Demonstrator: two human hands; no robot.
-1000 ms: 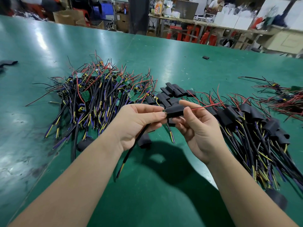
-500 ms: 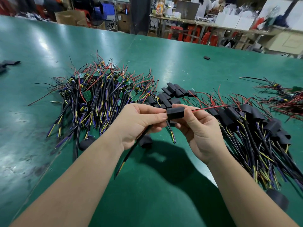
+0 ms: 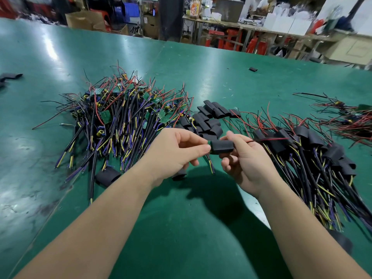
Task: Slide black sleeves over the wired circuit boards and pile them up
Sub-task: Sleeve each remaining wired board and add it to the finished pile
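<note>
With a sleeved pile [image 3: 302,141] built and a bare pile [image 3: 124,117] left, a circuit board [image 3: 209,142] pinched by the left hand [image 3: 177,152] is nearly covered by the black sleeve [image 3: 222,147] gripped by the right hand [image 3: 247,164].

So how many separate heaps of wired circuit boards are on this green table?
3: a heap of bare green wired boards at left, a heap of black-sleeved boards at right, and a smaller red-wired tangle at the far right edge, partly cut off.

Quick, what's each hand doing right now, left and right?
Left hand: closed, pinching the circuit board where it pokes from the black sleeve.
Right hand: closed, holding the black sleeve's other end.
</note>
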